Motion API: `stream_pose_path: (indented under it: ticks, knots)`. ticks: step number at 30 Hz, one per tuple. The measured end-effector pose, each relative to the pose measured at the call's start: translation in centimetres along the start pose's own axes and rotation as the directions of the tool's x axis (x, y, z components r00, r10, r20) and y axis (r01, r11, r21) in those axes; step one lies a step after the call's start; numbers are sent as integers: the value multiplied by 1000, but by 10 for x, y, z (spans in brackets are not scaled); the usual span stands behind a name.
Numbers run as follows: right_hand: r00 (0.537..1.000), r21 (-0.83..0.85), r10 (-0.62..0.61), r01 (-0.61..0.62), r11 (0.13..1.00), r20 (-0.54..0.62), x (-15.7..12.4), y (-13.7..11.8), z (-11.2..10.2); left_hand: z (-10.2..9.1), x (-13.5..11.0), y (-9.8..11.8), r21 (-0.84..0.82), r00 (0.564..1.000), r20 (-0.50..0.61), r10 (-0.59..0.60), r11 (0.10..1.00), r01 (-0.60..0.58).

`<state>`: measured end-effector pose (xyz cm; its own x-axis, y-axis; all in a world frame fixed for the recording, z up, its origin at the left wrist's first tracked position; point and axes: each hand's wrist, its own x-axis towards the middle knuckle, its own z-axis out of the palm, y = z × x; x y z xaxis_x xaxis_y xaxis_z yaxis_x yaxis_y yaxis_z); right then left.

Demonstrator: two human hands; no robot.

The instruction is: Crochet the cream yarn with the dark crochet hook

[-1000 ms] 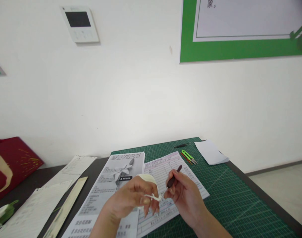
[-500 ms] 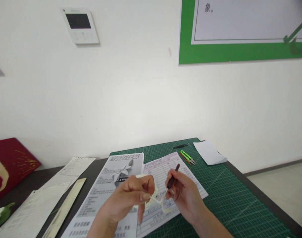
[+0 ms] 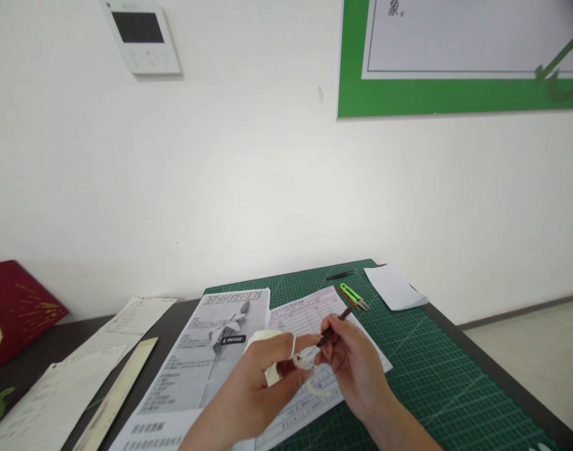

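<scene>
My left hand [image 3: 256, 388] pinches a small piece of cream yarn crochet [image 3: 303, 361] between thumb and fingers. A strand of the yarn loops over its raised index finger, and a loose tail [image 3: 320, 392] hangs below. Behind this hand a pale cream mass [image 3: 262, 336], which looks like more yarn, is partly hidden. My right hand [image 3: 357, 363] is closed around the dark brown handle of a crochet hook [image 3: 336, 326]. The hook's tip points at the yarn near the left fingertips; fingers and blur hide its exact contact. Both hands are above printed sheets.
A printed sheet with a flower picture [image 3: 173, 369] and a lined form [image 3: 305, 310] lie on the green cutting mat [image 3: 422, 357]. Green thread snips [image 3: 350, 291], a dark pen-like tool [image 3: 341, 275] and white paper [image 3: 394, 288] are at the back right. A ruler-like strip [image 3: 120, 391] lies left.
My left hand has turned, its index finger now stretched toward the hook with yarn over it. The hook in my right hand has tilted flatter. The view has shifted slightly.
</scene>
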<state>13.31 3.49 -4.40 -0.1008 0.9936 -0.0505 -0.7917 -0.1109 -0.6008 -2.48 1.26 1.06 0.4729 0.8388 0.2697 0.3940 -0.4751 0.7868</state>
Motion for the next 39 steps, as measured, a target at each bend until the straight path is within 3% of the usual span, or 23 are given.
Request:
stream_pose_path:
  ticks: [8,13,17,19,22,26,31,35,39]
  knots:
    - [999,-20,-41,41,999,-4,-2,-1,3,-1,3,-8,102,989,-67,132,987,-124]
    - [999,46,-35,34,998,29,-5,-3,5,8,6,-17,-164,976,-213,39,984,-75]
    - [997,19,-69,69,997,19,-6,-6,7,15,8,-18,-337,974,-213,-75,941,-1]
    - [996,-8,-94,94,996,4,-7,-7,8,15,9,-18,-273,969,-240,-57,962,-11]
    - [993,-40,-114,113,993,-15,-7,-6,8,9,9,-17,-91,962,-262,73,991,-100]
    - [991,-54,-127,125,991,-35,-6,-5,6,1,5,-12,105,972,-177,153,985,-136]
    - [994,-69,-109,107,992,-27,-5,-5,6,2,2,-8,184,970,-86,229,960,-211]
    - [992,-84,-115,111,990,-45,-5,-5,5,6,3,-9,262,956,-130,263,939,-223]
    - [993,-111,-108,102,989,-53,-3,-4,5,7,4,-12,370,963,-101,251,908,-198]
